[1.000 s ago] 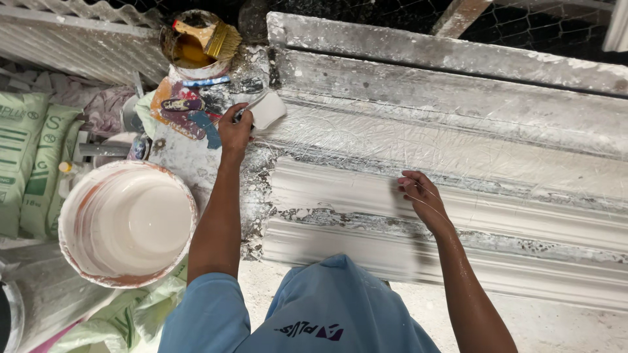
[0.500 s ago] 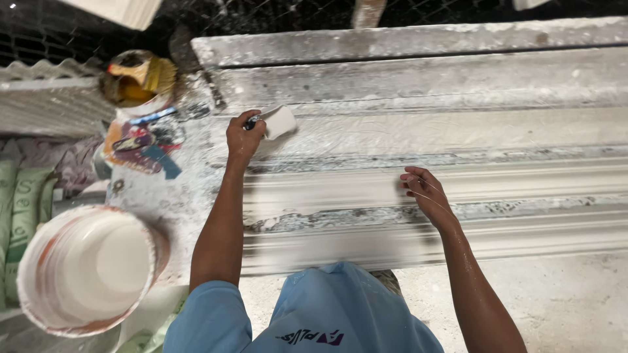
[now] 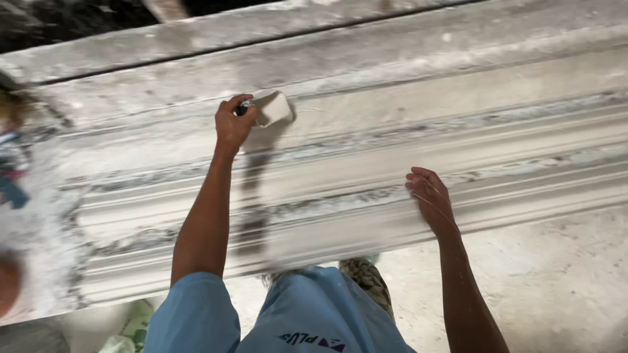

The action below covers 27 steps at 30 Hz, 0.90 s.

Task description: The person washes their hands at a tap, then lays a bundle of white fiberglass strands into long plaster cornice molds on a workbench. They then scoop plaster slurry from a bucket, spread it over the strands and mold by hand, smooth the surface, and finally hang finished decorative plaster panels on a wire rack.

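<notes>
My left hand (image 3: 233,123) is shut on the handle of a wide brush (image 3: 271,108) with a white, plaster-covered head, held over the upper band of a long white plaster moulding (image 3: 510,117). The moulding has several ridges and grooves and runs across the whole view on a bench. My right hand (image 3: 429,197) rests on a lower ridge of the moulding, fingers loosely curled, holding nothing I can make out.
A dusty concrete floor (image 3: 562,274) lies below the moulding at the right. A blurred colourful object (image 3: 10,176) sits at the left edge on the plaster-spattered bench. My blue shirt (image 3: 307,314) fills the bottom middle.
The view has swung right, so the white bucket and the jar left the frame. My left hand carried the brush rightward along the moulding. My right hand stayed on the lower ridge.
</notes>
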Each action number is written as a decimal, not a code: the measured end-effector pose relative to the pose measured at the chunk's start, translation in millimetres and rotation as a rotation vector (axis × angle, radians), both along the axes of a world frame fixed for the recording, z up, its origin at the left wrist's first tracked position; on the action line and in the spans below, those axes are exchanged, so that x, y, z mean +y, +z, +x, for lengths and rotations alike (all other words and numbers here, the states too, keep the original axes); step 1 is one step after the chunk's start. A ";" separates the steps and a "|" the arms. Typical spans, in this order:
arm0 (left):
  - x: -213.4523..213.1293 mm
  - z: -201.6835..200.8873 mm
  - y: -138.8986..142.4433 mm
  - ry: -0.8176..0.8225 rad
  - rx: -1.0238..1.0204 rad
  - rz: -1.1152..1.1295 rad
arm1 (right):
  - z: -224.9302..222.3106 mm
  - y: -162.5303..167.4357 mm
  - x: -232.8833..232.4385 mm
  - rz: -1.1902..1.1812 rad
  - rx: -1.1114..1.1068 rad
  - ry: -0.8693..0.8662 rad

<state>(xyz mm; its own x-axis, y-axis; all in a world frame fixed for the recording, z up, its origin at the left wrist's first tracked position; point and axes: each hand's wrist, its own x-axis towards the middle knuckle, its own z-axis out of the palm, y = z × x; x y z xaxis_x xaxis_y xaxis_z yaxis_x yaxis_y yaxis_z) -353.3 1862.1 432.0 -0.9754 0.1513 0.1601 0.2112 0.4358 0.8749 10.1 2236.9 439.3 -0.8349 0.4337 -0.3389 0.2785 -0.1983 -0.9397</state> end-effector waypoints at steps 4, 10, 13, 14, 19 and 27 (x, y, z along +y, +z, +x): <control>130.5 31.9 -1.6 -0.045 -0.054 0.055 | 55.6 -0.8 97.5 0.108 -0.045 0.016; 331.6 65.8 18.4 -0.145 0.048 -0.023 | 101.7 34.1 219.3 0.318 -0.130 -0.026; 434.1 86.0 29.1 -0.214 0.028 -0.050 | 109.0 33.8 290.0 0.385 -0.098 -0.035; 466.9 92.7 32.1 -0.226 0.010 -0.061 | 111.9 32.0 315.9 0.386 -0.091 -0.033; 625.6 123.9 34.3 -0.303 0.023 -0.072 | 131.2 19.4 465.6 0.391 -0.157 -0.057; 877.4 165.0 31.2 -0.443 0.120 -0.107 | 201.8 26.1 711.6 0.517 -0.097 -0.074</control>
<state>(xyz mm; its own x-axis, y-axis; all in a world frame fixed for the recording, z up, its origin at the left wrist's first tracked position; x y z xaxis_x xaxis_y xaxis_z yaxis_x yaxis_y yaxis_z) -188.3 2739.5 463.2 -0.7888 0.5704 0.2289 0.4940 0.3669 0.7882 211.9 2948.6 465.3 -0.7710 0.6214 -0.1392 0.3718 0.2618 -0.8906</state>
